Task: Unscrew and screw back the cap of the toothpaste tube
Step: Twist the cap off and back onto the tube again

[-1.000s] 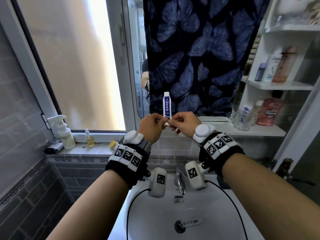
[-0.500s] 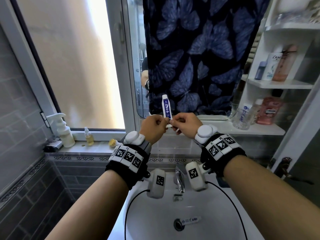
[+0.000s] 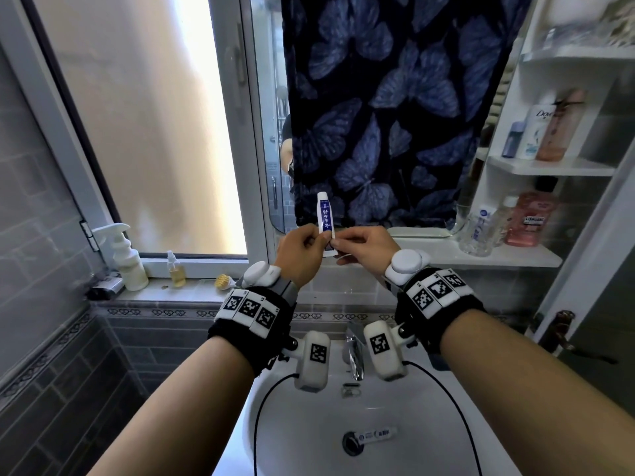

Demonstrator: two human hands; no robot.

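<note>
White and blue, the tube [image 3: 325, 214] stands nearly upright in mid-air above the sink [image 3: 360, 424], its crimped end up and its cap end down, hidden between the two hands. In the head view, the left hand [image 3: 302, 252] has its grip clamped on the tube's lower body, thumb and forefinger pinching it from the left. The right hand [image 3: 367, 247] has its fingertips [image 3: 338, 242] closed together just below, at the cap end; the cap itself is too hidden to tell whether it is on or partly off.

The step in hand looks like turning the cap. To do it well, the left grip should hold near the tube's stiff shoulder rather than its soft middle, so paste is not squeezed out once the cap loosens. The right fingertips should roll the cap in short turns, re-gripping between them, and keep hold of it throughout: with the cap facing down over the sink's open drain [image 3: 351, 443], a slip could lose it.
</note>
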